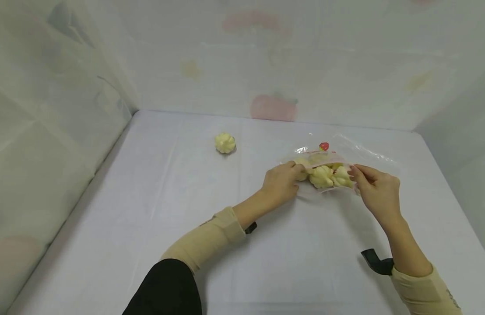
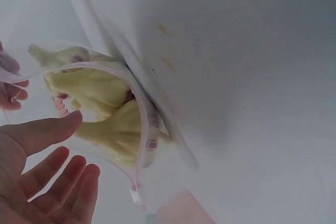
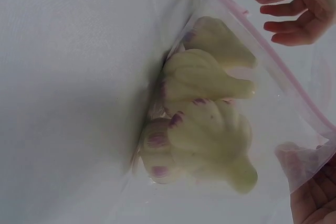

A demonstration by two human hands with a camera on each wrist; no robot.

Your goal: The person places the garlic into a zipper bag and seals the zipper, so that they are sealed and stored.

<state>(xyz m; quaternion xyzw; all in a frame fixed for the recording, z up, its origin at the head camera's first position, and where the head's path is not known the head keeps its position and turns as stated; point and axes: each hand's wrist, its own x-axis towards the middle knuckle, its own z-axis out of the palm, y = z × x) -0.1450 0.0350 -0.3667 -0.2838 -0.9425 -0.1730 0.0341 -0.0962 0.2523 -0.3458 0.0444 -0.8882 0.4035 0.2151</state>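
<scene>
A clear zip bag point(image 1: 362, 152) with a pink edge point(image 3: 278, 61) lies with its mouth facing the person. Several pale garlic bulbs point(image 1: 321, 176) with purple marks are inside. At the mouth's right end my right hand point(image 1: 378, 190) pinches the bag's edge; in the right wrist view the film covers part of that hand point(image 3: 315, 195). Beside the left end is my left hand point(image 1: 281, 180). Its thumb and fingers point(image 2: 79, 187) are spread apart in the left wrist view, with nothing gripped between them. One more garlic bulb point(image 1: 225, 143) sits alone on the table, left of the bag.
A white cloth covers the table point(image 1: 187, 188). Pale printed curtains stand along its back point(image 1: 345, 87) and left side point(image 1: 49, 131), with another sheet at the right. A black strap end point(image 1: 378, 261) sticks out by the right wrist.
</scene>
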